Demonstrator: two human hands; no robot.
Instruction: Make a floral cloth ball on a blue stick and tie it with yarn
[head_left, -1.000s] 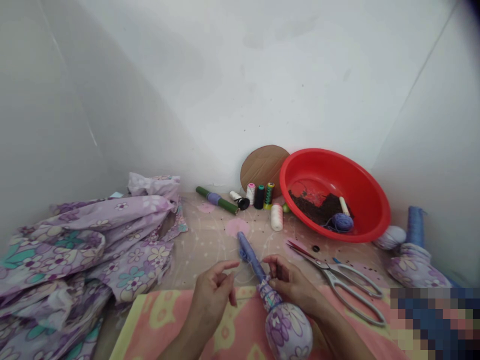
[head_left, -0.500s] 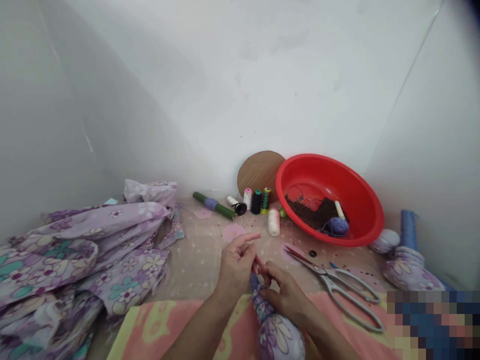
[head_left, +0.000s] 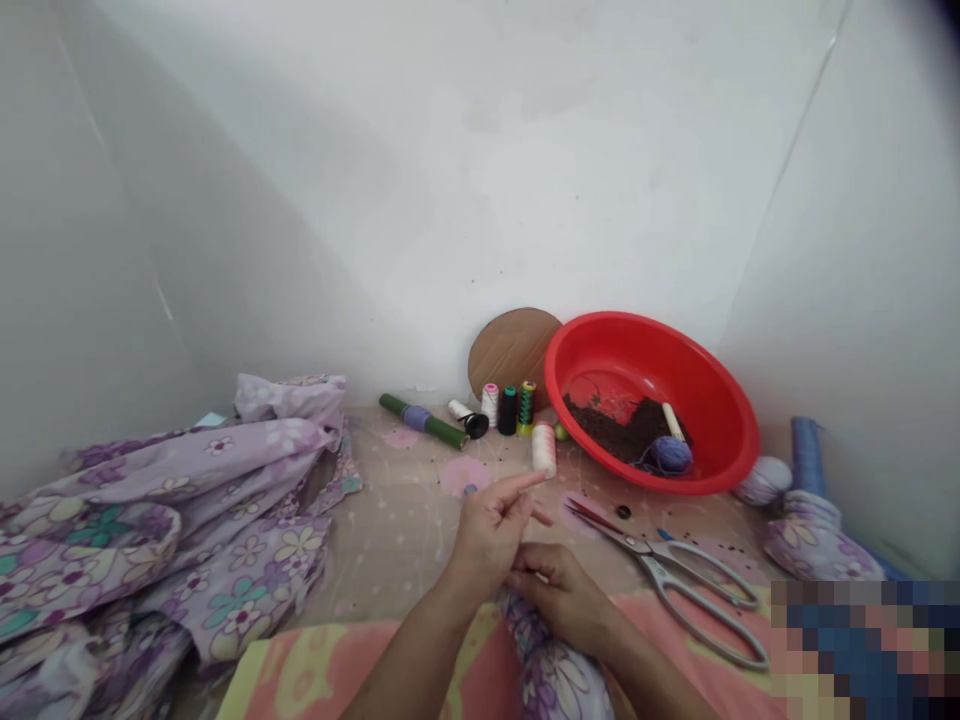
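Left hand (head_left: pixel 491 535) raised and loose, index finger extended, nothing visible in its grip, just above a purple floral fabric bundle (head_left: pixel 559 680), right hand (head_left: pixel 559 590) closed around the bundle's top, steel scissors (head_left: pixel 660 560) nearby, red plastic basin (head_left: pixel 720 400) beyond

We can pass over the pale sheet (head_left: pixel 405 510) between our left hand (head_left: pixel 491 530) and the crumpled floral cloth (head_left: pixel 187 530). Toward the red plastic basin (head_left: pixel 720 400), the white thread spool (head_left: pixel 544 450) stands just beyond that hand, and the steel scissors (head_left: pixel 675 575) lie close beside our right hand (head_left: pixel 559 595), blocking that side
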